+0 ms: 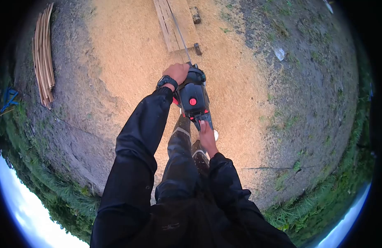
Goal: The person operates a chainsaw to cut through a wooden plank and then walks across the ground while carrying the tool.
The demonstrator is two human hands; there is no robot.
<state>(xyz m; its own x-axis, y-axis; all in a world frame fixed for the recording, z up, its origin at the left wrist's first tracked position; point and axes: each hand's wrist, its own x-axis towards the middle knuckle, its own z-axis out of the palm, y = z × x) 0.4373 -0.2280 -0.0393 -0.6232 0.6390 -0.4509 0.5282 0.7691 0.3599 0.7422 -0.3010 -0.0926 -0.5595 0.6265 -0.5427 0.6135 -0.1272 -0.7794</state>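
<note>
Left hand (pixel 177 72) clasps the front handle of the black, red-buttoned chainsaw (pixel 193 99), right hand (pixel 206 136) grips its rear; the bar lies over the plank (pixel 166 25).

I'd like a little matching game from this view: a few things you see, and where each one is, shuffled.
Things:
1. chainsaw
2. wristwatch
3. plank
4. stack of thin slats

Places:
A. far left, on the bare ground
B. worn just behind the left hand
C. gripped by both the left hand and the right hand
D. lying ahead on the sawdust

Pairs: 1-C, 2-B, 3-D, 4-A
</note>
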